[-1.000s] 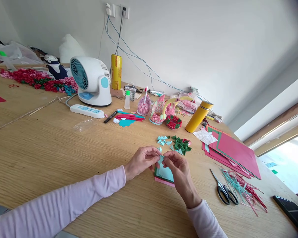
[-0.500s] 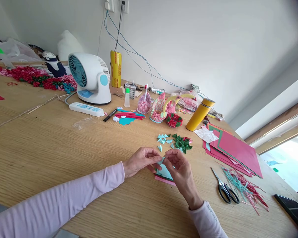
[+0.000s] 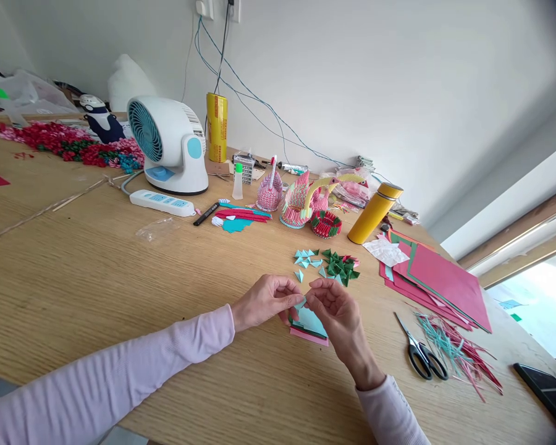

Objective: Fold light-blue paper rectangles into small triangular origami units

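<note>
Soft, bright daylight reaches me from the window (image 3: 544, 293), glaring nearly white, to the right of the yellow flask (image 3: 374, 215). Grey shading dims the wall (image 3: 505, 105) above and right of the flask. Wide-angle distortion stretches my left sleeve (image 3: 120, 364), below and left of it.

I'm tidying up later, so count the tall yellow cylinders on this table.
2: a printed yellow tube beside the fan, and a yellow flask near the red paper sheets. More may be hidden behind other things.
</note>
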`<action>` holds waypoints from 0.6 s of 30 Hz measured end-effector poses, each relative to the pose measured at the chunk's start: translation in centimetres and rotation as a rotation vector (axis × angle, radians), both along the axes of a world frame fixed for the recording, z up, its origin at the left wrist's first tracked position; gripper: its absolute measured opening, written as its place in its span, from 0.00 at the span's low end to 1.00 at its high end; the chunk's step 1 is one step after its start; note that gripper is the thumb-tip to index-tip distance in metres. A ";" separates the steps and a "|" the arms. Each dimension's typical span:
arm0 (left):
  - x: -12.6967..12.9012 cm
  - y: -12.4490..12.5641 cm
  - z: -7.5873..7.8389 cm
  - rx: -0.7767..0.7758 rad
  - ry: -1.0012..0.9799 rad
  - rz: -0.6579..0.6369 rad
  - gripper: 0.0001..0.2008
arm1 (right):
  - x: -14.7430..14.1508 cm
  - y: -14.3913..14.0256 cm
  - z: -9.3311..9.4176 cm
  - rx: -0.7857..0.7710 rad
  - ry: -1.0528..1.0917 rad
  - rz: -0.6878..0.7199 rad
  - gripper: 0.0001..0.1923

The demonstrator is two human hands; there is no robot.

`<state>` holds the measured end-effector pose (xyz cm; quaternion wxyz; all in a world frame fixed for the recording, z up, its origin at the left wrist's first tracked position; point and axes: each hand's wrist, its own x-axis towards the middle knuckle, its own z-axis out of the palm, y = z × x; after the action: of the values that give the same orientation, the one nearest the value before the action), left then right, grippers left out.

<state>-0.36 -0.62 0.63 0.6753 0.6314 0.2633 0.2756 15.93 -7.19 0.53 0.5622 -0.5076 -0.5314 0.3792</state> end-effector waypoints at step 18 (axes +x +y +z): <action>0.1 0.3 -0.7 -0.180 -0.118 0.050 0.20 | 0.3 0.2 -0.7 -0.050 0.084 -0.034 0.12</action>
<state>-0.22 -0.34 -0.03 0.7365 0.5442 0.2623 0.3043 16.21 -6.96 -0.20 0.5775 -0.5141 -0.4891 0.4036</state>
